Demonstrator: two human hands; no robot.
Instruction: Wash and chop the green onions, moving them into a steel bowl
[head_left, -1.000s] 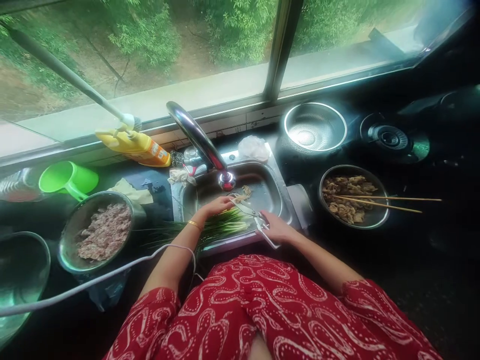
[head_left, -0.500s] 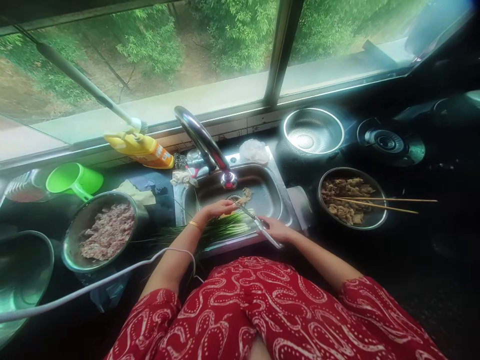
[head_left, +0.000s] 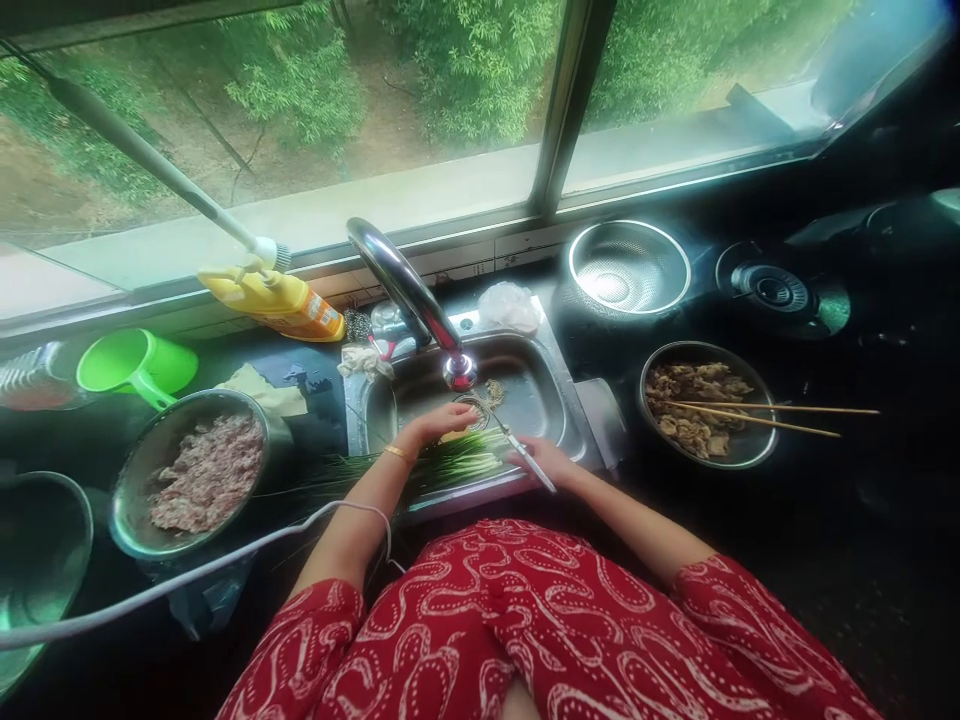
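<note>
Over the near edge of the steel sink (head_left: 568,385) lies a bunch of green onions (head_left: 480,452), white ends to the right and long leaves trailing left. My left hand (head_left: 442,422) is above them, fingers pinched together on what looks like a green onion, mostly hidden by the hand. My right hand (head_left: 546,460) is closed around the silver handle of a small knife (head_left: 534,464). Its thin blade points up and left toward my left fingertips. Pale root trimmings (head_left: 493,392) lie in the sink near the drain.
A curved faucet (head_left: 409,285) overhangs the sink. To the left are a bowl of minced meat (head_left: 214,470), a green dipper (head_left: 139,362) and a yellow bottle (head_left: 274,303). On the right stand a colander (head_left: 630,268) and a bowl of cooked food (head_left: 705,405) with chopsticks (head_left: 810,410). A white cable (head_left: 187,572) crosses my left forearm.
The knife has turned slightly in my right hand, its handle end shifting a little left. My left hand stays close to the blade tip. The view has shifted slightly.
</note>
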